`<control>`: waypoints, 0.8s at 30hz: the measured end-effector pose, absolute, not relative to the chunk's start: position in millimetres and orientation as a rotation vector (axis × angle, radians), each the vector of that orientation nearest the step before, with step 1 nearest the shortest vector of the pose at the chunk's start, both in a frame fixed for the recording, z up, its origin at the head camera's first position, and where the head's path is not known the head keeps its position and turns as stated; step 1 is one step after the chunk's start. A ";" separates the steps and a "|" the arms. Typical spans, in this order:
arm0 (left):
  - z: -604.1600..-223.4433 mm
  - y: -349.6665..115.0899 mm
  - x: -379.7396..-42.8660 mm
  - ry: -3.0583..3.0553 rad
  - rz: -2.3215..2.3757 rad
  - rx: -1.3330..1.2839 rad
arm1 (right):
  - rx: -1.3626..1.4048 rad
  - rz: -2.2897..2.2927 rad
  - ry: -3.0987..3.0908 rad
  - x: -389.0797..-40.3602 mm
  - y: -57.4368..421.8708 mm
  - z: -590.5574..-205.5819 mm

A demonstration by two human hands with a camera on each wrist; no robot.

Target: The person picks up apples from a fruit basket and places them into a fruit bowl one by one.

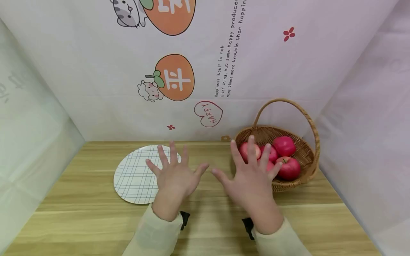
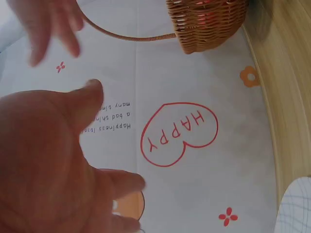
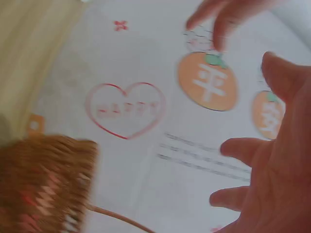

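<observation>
Both hands are held up above the table with fingers spread, and neither holds anything. In the head view the left hand (image 1: 175, 177) hides the right part of a white plate (image 1: 134, 177) with a blue-grey grid pattern. The right hand (image 1: 251, 181) is in front of a brown wicker basket (image 1: 309, 167), covering part of its left side. Several red apples (image 1: 288, 168) lie inside the basket. The left wrist view shows the left palm (image 2: 43, 155) close up, with the basket (image 2: 209, 24) beyond it. The right wrist view shows the right hand (image 3: 277, 160) with fingers apart.
A wooden table (image 1: 89, 217) meets a white printed cloth backdrop (image 1: 256, 71) at its back edge. White cloth walls (image 1: 32, 106) stand on both sides. The basket's tall arched handle (image 1: 315, 135) rises at the right.
</observation>
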State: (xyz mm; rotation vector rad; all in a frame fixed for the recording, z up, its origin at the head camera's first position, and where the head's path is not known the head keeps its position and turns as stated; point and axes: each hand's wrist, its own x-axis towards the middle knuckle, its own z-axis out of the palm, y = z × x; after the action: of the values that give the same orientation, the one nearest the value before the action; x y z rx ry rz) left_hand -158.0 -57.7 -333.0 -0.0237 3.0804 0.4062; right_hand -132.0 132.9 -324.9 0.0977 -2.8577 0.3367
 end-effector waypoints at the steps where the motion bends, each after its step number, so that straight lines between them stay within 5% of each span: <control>1: -333.4 -57.3 -159.3 3.089 0.460 0.017 | 0.120 0.338 -2.825 -127.6 136.0 -319.7; 10: -335.5 -44.0 -166.1 3.026 0.975 0.427 | 0.386 0.543 -1.783 -113.7 199.0 -280.9; 20: -336.9 -28.5 -171.9 2.940 1.171 0.544 | -0.367 0.961 -2.297 -107.3 325.2 -273.0; 24: -338.5 -22.7 -175.0 2.919 1.203 0.554 | -0.402 1.176 -2.425 -117.4 355.0 -293.2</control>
State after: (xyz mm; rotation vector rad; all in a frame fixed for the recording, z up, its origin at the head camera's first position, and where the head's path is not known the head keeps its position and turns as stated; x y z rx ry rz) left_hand -175.0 -22.7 -338.5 0.5540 2.9192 1.2029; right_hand -117.4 355.0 -293.2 -0.4022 -2.4253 1.1763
